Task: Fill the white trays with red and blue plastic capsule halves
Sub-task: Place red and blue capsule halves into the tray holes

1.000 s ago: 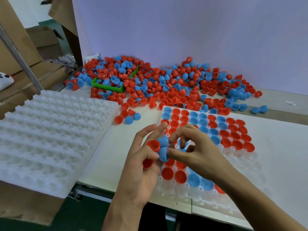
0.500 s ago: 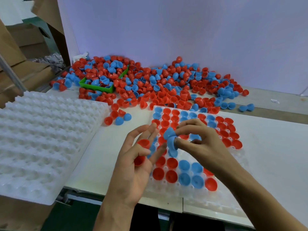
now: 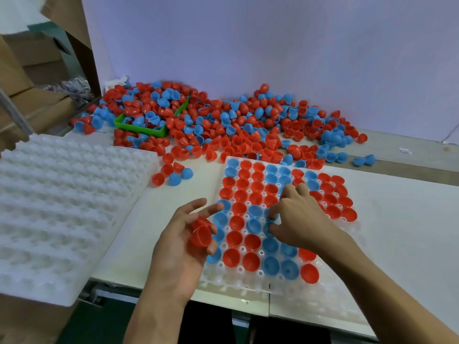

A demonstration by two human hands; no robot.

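A white tray (image 3: 238, 281) lies in front of me, most of its cups holding red and blue capsule halves. My left hand (image 3: 178, 247) hovers at the tray's left edge and holds a small stack of red halves (image 3: 200, 233) against its fingers. My right hand (image 3: 300, 219) is down on the tray's middle, fingertips pinching a blue half (image 3: 269, 225) at a cup. A big loose pile of red and blue halves (image 3: 236, 127) covers the back of the table.
A stack of empty white trays (image 3: 62, 207) sits at the left, overhanging the table edge. A green bin (image 3: 146, 129) full of halves stands in the pile at back left. Cardboard boxes (image 3: 27, 78) are at far left. A pale wall rises behind the pile.
My right hand has come down from mid-air with the blue half onto the tray. My left hand has lowered slightly, still holding red halves.
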